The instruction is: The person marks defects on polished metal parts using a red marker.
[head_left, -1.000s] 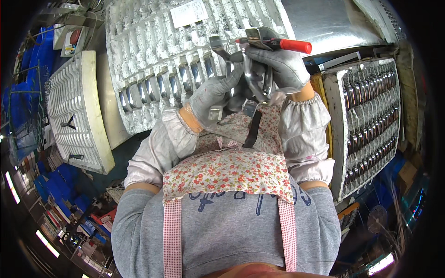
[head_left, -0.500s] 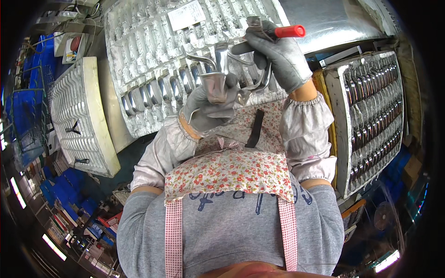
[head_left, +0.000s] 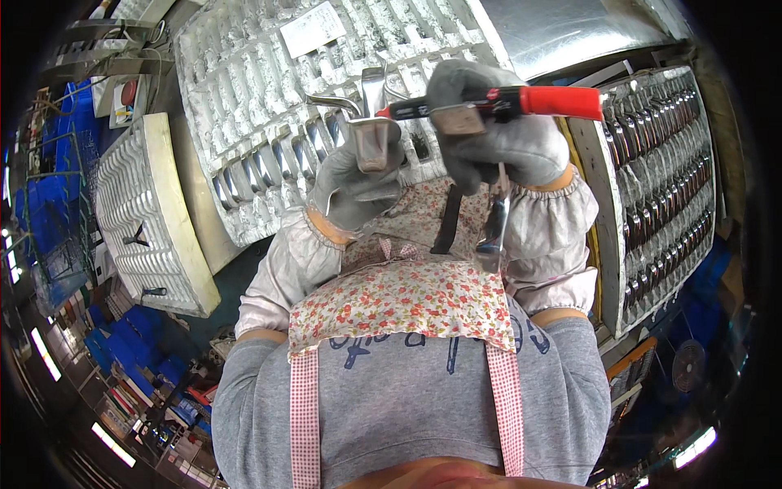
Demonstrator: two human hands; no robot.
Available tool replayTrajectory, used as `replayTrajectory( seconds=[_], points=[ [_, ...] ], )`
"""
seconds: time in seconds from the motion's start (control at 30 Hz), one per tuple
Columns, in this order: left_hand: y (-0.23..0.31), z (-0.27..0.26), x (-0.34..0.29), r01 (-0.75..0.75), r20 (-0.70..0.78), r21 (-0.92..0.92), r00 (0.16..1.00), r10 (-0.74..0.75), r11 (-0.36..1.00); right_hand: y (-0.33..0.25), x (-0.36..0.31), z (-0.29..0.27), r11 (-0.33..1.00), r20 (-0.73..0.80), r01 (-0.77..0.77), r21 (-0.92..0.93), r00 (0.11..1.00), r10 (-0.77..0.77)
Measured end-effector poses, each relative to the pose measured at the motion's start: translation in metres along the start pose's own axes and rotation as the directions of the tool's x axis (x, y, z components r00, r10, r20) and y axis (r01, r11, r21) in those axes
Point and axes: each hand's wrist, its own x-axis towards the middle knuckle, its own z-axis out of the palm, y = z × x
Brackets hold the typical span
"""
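Grey work gloves cover both hands, which are raised close together over the near edge of the big white moulded tray on the bench. The left hand is closed in a fist around a shiny metal part, a flat polished piece whose upper end sticks out above the fingers, with a thin curved arm running off to the left. The right hand is curled shut around a red-handled tool; the tool lies roughly level, its red grip pointing toward the right and its dark tip meeting the metal part just above the left fist. A second polished metal piece hangs down from under the right hand; how it is held cannot be told.

Rows of similar shiny pieces lie in the tray's slots, just beyond the left hand, and a white paper label lies near its far edge. At the right edge of the bench stands another tray, packed with rows of dark metal parts. On the left a third white tray holds only 2 dark pieces near its near edge. A floral apron with pink checked straps and pale sleeve covers shows below the hands, and blue crates sit at the far left.
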Motion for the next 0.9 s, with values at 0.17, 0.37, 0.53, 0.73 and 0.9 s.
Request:
replayTrajectory(
  seconds=[0.17, 0.37, 0.53, 0.73, 0.9],
  points=[
    [-0.008, 0.017, 0.003, -0.099, -0.115, 0.033, 0.988, 0.103, 0.994, 0.007, 0.005, -0.01, 0.999, -0.05, 0.027, -0.047, 0.998, -0.029],
    [-0.004, 0.009, 0.003, 0.01, -0.009, -0.041, 1.0, -0.011, 0.999, 0.016, 0.003, -0.013, 0.988, -0.095, 0.141, -0.064, 0.985, -0.147],
    [0.0, 0.004, 0.003, 0.04, 0.018, -0.081, 0.999, -0.039, 0.996, 0.001, 0.009, -0.003, 0.998, -0.105, 0.03, -0.054, 0.994, -0.035],
    [-0.005, 0.015, 0.001, -0.143, -0.118, 0.056, 0.982, 0.149, 0.988, 0.033, 0.015, -0.031, 0.994, -0.193, 0.047, -0.099, 0.979, -0.065],
    [0.003, 0.027, 0.0, -0.131, -0.305, 0.748, 0.803, 0.512, 0.65, 0.036, 0.003, -0.027, 0.991, -0.206, 0.13, 0.001, 0.97, -0.127]
  ],
)
